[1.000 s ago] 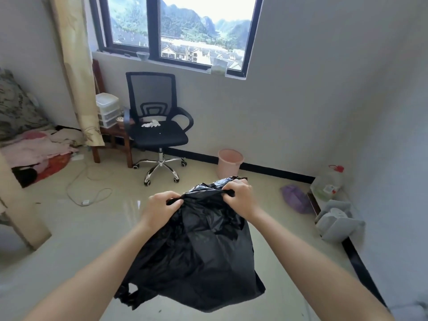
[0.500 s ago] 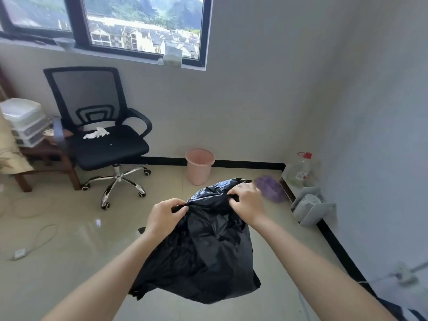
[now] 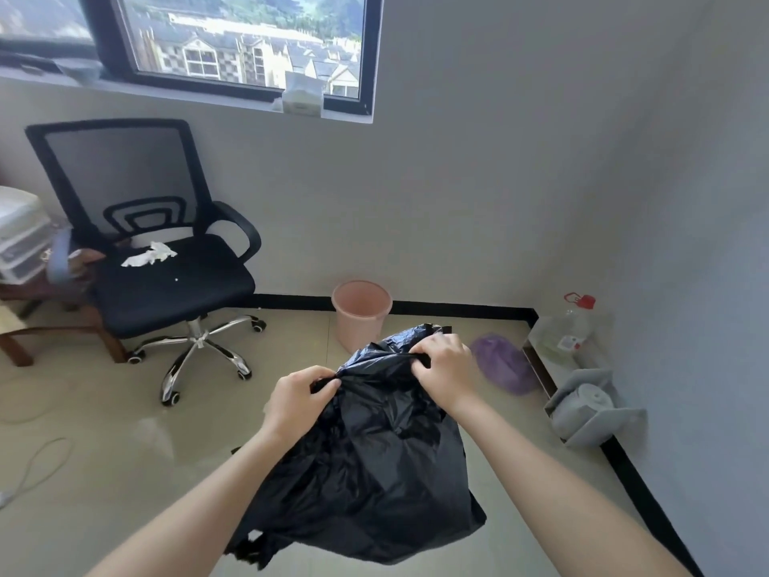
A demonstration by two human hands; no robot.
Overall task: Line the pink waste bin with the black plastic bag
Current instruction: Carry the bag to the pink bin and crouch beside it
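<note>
A crumpled black plastic bag hangs in the air in front of me, held by its top edge. My left hand pinches the left part of the rim and my right hand grips the right part. The bag's mouth is gathered between them. The pink waste bin stands upright on the floor against the far wall, just beyond the bag. Its lower front is hidden behind the bag's top.
A black office chair on wheels stands to the left of the bin. A purple bag, a clear jug with a red cap and a grey holder lie along the right wall. A cable trails on the floor at left.
The view has swung right and moved closer to the bin and chair. Both hands keep their grip on the bag's top edge.
</note>
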